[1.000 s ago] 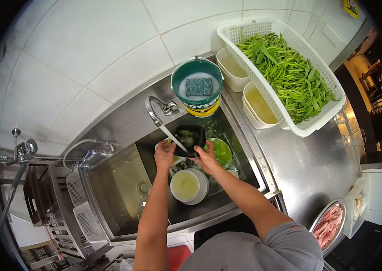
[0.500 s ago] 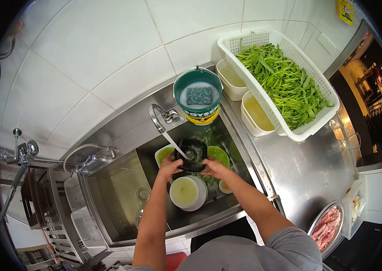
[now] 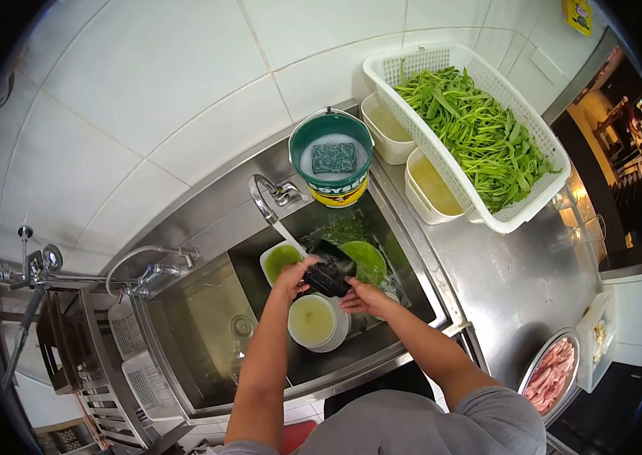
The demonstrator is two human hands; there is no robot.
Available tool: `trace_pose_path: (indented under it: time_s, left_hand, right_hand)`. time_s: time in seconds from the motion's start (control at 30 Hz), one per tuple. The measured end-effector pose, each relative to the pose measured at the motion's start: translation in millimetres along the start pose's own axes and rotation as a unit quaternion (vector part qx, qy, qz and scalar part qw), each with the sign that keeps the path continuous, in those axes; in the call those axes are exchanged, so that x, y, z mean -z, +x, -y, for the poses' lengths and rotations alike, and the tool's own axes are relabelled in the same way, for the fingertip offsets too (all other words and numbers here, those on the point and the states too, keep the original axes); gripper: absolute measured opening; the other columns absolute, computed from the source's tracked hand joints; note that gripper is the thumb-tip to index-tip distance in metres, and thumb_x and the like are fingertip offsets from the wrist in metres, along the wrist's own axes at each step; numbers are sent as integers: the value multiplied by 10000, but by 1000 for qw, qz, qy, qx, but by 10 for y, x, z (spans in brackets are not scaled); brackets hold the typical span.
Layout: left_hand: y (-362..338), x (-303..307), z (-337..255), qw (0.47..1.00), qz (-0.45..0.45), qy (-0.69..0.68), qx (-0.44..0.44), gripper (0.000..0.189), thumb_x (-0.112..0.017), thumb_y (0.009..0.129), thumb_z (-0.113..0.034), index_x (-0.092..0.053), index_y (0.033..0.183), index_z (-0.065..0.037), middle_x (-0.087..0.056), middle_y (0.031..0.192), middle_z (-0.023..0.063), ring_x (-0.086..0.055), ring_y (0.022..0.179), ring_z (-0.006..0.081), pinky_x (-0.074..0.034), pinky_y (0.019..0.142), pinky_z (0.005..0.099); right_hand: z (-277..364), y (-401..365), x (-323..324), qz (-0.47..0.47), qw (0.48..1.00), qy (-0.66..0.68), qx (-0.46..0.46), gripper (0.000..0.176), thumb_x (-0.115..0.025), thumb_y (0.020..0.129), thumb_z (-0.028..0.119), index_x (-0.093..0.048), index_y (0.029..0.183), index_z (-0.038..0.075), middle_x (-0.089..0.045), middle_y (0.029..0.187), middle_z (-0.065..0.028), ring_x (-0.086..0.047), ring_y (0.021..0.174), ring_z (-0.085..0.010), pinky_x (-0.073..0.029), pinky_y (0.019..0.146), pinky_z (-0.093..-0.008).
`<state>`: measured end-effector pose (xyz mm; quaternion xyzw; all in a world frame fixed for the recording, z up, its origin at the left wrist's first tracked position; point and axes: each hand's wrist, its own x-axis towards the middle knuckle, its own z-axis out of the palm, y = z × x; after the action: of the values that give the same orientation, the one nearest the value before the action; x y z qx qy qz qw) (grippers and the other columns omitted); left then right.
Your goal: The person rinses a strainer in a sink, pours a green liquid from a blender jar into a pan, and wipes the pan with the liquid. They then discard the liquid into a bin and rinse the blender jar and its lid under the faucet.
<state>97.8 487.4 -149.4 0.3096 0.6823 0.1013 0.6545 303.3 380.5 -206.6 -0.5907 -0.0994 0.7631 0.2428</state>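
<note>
Water from the faucet (image 3: 264,203) runs down to a black bowl (image 3: 327,274) held over the right sink basin. My left hand (image 3: 292,277) grips the bowl's left side and my right hand (image 3: 364,297) its right lower edge. The bowl is tilted. Just below it stands a stack of white containers (image 3: 313,322) with pale liquid in the top one. A white container of green liquid (image 3: 281,259) is at its left, and a green round bowl (image 3: 366,262) lies behind it to the right.
A green bucket (image 3: 332,155) with suds and a scouring pad stands behind the basin. Right of it, a white basket (image 3: 533,216) of leafy greens sits over two containers (image 3: 431,186). A tray of raw meat (image 3: 550,375) is at lower right. The left basin (image 3: 203,334) holds glasses.
The black bowl has tipped from facing up to a steep tilt and shifted slightly down and right. Both my hands moved with it, still gripping.
</note>
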Motion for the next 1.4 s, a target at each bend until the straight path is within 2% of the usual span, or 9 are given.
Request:
trace_pose_path:
  time_s: [0.13, 0.23, 0.33, 0.47, 0.6, 0.73, 0.8, 1.1, 1.4]
  left_hand:
    - [2, -116, 75, 959, -148, 137, -199, 623, -817, 639, -387, -623, 1097, -12, -633, 1018, 138, -599, 960, 281, -496, 791, 420]
    - [-393, -325, 38, 875, -230, 286, -315, 696, -832, 566, -253, -575, 1157, 7, -551, 1065, 208, -510, 1067, 399, -424, 952, 531]
    - [-414, -353, 252, 750, -241, 480, -387, 692, -831, 587, -208, -554, 1197, -34, -483, 1132, 172, -474, 1089, 384, -384, 1008, 522]
    - [-443, -181, 382, 567, -282, 568, -526, 847, -864, 556, -148, -472, 1303, -77, -418, 1200, 171, -432, 1106, 395, -400, 965, 482]
    - [-400, -201, 325, 762, -296, 390, -424, 781, -814, 644, -201, -476, 1319, -2, -495, 1164, 199, -507, 1101, 385, -430, 963, 502]
    - [291, -127, 536, 923, -256, -114, -262, 485, -774, 728, -223, -604, 1122, 2, -620, 1031, 161, -633, 946, 303, -529, 782, 478]
    - [158, -85, 413, 903, -80, -405, -115, 386, -773, 753, -235, -625, 1030, -11, -632, 1030, 144, -648, 917, 282, -552, 715, 463]
    - [655, -31, 863, 872, 149, -459, -84, 478, -461, 734, 83, -517, 1191, -44, -596, 1113, 142, -614, 1028, 344, -523, 890, 616]
    - [458, 49, 1086, 826, 177, -531, 63, 357, -496, 776, -30, -506, 1131, 12, -561, 1147, 183, -588, 1068, 355, -562, 889, 520]
  right_hand:
    - [342, -15, -2, -251, 887, -277, 272, 360, -584, 933, 275, -562, 1144, -15, -678, 979, -158, -682, 929, -252, -557, 759, -333]
    - [528, 68, -202, -136, 867, -177, 446, 218, -559, 930, 101, -588, 1111, -17, -676, 967, -111, -675, 886, -197, -543, 747, -300]
    - [880, -82, -655, 79, 914, -62, 394, 189, -480, 945, -21, -599, 1093, -18, -673, 962, -90, -654, 798, -140, -536, 712, -263]
    - [1177, -4, -986, 83, 924, -46, 370, 169, -517, 941, 0, -613, 1078, -25, -678, 945, -96, -657, 821, -137, -545, 723, -264]
    - [1325, 81, -1090, 110, 888, -220, 389, 189, -588, 937, 138, -672, 984, -24, -702, 834, -108, -684, 791, -163, -536, 722, -316]
    - [1554, 91, -1128, 11, 909, -88, 406, 199, -569, 900, 52, -649, 1044, -60, -716, 932, -147, -692, 800, -188, -566, 749, -310]
    - [1594, 131, -1062, 76, 928, -18, 364, 195, -516, 930, 10, -630, 1073, -57, -683, 920, -127, -684, 800, -194, -578, 735, -301]
    - [1688, 162, -1030, -30, 949, 62, 306, 268, -510, 970, 82, -498, 1212, -32, -545, 1124, -119, -619, 990, -232, -559, 839, -348]
    - [1830, 546, -1345, -59, 933, 157, 318, 189, -512, 959, 141, -520, 1139, 84, -584, 1022, -53, -621, 942, -203, -559, 790, -398]
